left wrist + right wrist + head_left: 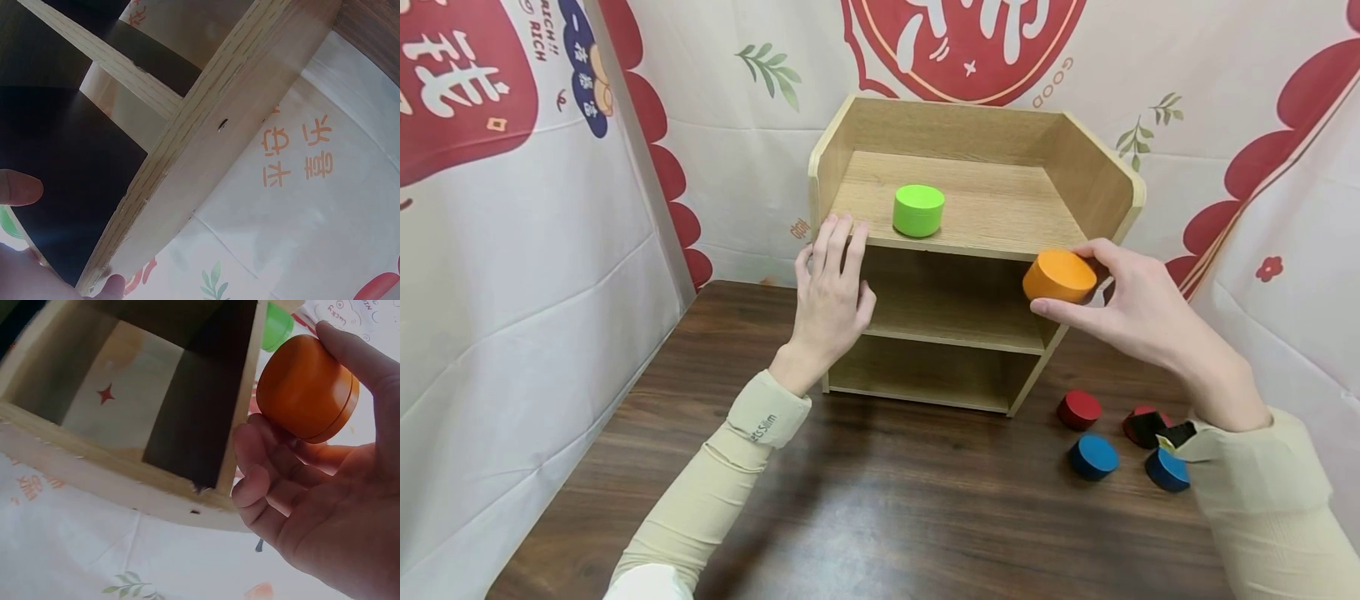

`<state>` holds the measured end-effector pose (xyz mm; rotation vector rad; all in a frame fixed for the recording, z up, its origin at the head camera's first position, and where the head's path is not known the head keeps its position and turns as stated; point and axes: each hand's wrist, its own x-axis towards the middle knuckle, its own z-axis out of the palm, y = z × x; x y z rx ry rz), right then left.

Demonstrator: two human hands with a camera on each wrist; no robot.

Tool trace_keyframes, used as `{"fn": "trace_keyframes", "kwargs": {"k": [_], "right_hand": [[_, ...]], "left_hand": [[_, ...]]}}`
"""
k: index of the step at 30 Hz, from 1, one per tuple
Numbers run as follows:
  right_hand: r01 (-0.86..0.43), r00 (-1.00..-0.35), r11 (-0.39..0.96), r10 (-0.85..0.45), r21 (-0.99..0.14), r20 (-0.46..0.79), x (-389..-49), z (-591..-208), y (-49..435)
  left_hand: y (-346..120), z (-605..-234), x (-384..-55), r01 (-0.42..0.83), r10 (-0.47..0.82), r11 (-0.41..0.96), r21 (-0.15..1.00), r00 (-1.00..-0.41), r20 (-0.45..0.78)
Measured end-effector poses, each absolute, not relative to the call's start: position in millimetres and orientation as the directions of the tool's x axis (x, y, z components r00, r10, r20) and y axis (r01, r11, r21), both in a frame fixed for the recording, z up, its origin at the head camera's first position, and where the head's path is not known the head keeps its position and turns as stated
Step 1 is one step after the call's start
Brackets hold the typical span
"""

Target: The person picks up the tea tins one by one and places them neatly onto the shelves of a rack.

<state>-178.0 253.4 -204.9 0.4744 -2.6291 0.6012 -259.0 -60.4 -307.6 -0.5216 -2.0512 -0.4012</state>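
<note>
My right hand (1157,308) pinches an orange round lidded container (1060,277) between thumb and fingers. It is held up in front of the right front corner of a small wooden shelf unit (951,252); the seam of its lid shows in the right wrist view. On the unit's top board stands a light green round container (918,211), left of the middle. My left hand (831,292) is at the top board's left front corner, fingers extended, fingertips right at the edge. In the left wrist view the fingertips (20,187) appear beside the unit's frame.
Right of the unit on the dark wooden table (880,500) lie a red round container (1080,409) and a blue one (1093,457). Another blue one (1167,469) and another red one stand near my right sleeve, partly hidden. A printed cloth (730,167) hangs behind.
</note>
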Motion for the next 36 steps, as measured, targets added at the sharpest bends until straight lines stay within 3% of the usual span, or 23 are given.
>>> {"fn": "trace_keyframes", "kwargs": {"k": [20, 36], "right_hand": [[-0.406, -0.872, 0.84, -0.237, -0.36, 0.429, -224, -178, 225], [-0.337, -0.902, 0.893, -0.215, -0.3, 0.373, -247, -174, 219]], "left_hand": [[-60, -308, -260, 0.505, 0.198, 0.86, 0.066, -0.451, 0.87], [-60, -307, -258, 0.505, 0.205, 0.861, 0.068, -0.464, 0.862]]}}
